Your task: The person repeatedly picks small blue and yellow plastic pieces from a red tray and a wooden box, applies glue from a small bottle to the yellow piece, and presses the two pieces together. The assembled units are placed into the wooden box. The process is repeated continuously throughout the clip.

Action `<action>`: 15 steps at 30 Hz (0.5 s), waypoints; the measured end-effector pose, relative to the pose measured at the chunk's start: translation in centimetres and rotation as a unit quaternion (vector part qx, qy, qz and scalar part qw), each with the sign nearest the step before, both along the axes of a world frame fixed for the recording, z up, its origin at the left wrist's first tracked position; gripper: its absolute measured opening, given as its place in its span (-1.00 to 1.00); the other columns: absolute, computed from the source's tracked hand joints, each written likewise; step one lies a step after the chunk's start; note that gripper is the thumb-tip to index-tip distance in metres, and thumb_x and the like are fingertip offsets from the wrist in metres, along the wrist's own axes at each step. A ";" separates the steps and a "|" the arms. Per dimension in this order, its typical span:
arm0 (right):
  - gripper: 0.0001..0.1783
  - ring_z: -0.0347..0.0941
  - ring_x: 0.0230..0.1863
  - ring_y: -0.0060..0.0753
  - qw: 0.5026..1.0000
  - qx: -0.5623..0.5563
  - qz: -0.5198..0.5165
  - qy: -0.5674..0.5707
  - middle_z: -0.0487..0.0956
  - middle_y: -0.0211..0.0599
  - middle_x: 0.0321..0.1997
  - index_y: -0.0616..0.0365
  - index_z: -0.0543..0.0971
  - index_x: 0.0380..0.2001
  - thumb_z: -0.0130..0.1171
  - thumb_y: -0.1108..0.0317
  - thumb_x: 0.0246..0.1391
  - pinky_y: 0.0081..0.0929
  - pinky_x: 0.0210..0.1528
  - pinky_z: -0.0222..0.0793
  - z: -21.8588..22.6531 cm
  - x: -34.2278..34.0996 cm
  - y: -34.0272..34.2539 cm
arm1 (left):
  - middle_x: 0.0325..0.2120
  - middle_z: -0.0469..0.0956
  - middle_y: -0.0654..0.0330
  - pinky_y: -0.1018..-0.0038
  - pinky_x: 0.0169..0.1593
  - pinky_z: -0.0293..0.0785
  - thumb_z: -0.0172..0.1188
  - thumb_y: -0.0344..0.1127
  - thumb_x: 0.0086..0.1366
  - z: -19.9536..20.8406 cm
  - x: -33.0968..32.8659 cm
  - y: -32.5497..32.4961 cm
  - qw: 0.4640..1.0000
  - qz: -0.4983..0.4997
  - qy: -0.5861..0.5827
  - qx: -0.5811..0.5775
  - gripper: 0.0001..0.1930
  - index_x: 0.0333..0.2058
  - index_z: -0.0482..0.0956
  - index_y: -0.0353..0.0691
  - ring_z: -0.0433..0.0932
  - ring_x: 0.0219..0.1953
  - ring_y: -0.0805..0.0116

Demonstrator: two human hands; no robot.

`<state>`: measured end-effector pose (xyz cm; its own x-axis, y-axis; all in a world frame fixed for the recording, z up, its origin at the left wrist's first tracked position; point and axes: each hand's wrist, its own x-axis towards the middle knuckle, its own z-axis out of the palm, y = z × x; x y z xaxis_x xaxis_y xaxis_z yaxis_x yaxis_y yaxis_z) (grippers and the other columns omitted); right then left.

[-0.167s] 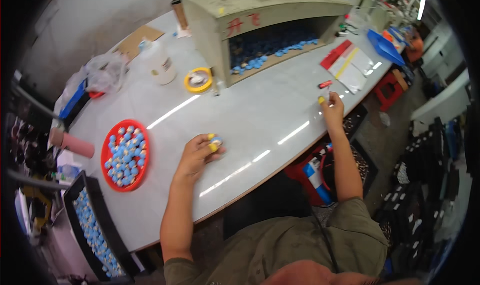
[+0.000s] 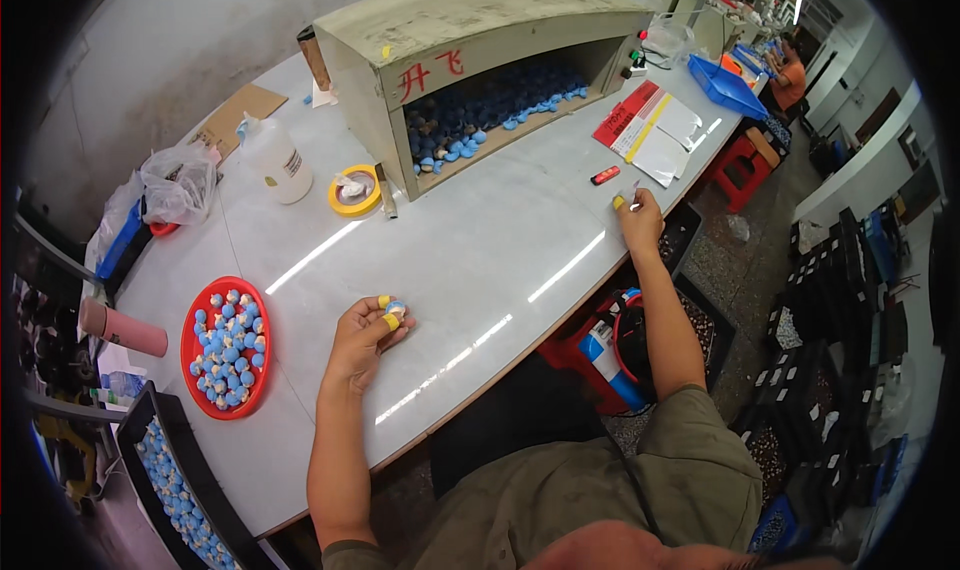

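My left hand (image 2: 362,345) is over the near middle of the table, its thumb and fingers closed on a small blue-and-white ball (image 2: 397,310). Yellow wraps cover some of its fingertips. Farther right, near the table's front edge, my right hand (image 2: 643,222) pinches a small, thin, pale item too small to name; one of its fingers also has a yellow wrap. Just beyond that hand lies a small red tube-shaped object (image 2: 605,176). Similar blue-and-cream balls fill a round red tray (image 2: 186,345) to the left.
A beige box-like cabinet (image 2: 350,70) at the back holds many blue pieces. Around it are a white bottle (image 2: 288,170), a yellow tape roll (image 2: 352,208) and red-and-white papers (image 2: 650,135). A pink flask (image 2: 125,328) and black bin (image 2: 150,410) stand left. Someone in orange sits far off.
The whole view has shifted, so most table items appear farther left and lower. My right hand has drawn slightly away from the red tube-shaped object. My left hand keeps hold of the ball.
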<state>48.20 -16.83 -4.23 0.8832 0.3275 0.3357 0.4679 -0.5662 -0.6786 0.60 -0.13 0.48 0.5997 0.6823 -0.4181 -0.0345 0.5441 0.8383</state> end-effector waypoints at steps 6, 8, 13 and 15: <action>-0.50 0.48 -0.12 -0.12 0.977 0.100 -0.072 -0.172 0.52 -0.20 -0.22 0.21 0.54 -0.07 0.39 0.14 -0.02 -0.02 0.02 0.25 0.5 -3.1 0.6 | -0.19 0.62 0.06 0.58 -0.12 0.67 0.25 -0.48 0.28 -0.4 -0.1 0.2 1.000 -0.003 0.001 0.010 -0.74 -0.06 0.49 -0.34 0.68 -0.18 0.30; -0.59 0.46 -0.10 -0.17 0.972 0.128 0.011 -0.199 0.50 -0.17 -0.17 0.21 0.52 -0.05 0.34 0.38 0.01 -0.24 -0.05 0.33 1.9 -5.6 0.8 | -0.19 0.63 0.04 0.56 -0.10 0.66 0.25 -0.50 0.27 -0.1 -0.1 0.3 1.000 0.004 0.000 0.009 -0.72 -0.05 0.48 -0.37 0.68 -0.17 0.29; -0.75 0.53 -0.30 -0.17 0.917 0.147 0.332 -0.164 0.56 -0.15 -0.28 0.20 0.58 -0.19 0.23 0.59 0.00 -0.34 -0.21 0.45 4.2 -11.1 9.0 | -0.17 0.63 0.03 0.53 -0.08 0.66 0.25 -0.50 0.27 -0.1 -0.1 0.1 1.000 -0.001 0.006 0.006 -0.69 -0.02 0.48 -0.37 0.68 -0.16 0.28; -0.71 0.54 -0.15 -0.10 0.908 0.113 0.378 -0.141 0.57 -0.11 -0.17 0.18 0.56 -0.15 0.16 0.60 0.01 -0.25 -0.10 0.48 4.0 -11.8 13.7 | -0.17 0.63 0.03 0.53 -0.08 0.66 0.26 -0.50 0.27 -0.1 -0.2 0.2 1.000 -0.001 0.003 0.005 -0.68 -0.01 0.48 -0.37 0.68 -0.16 0.27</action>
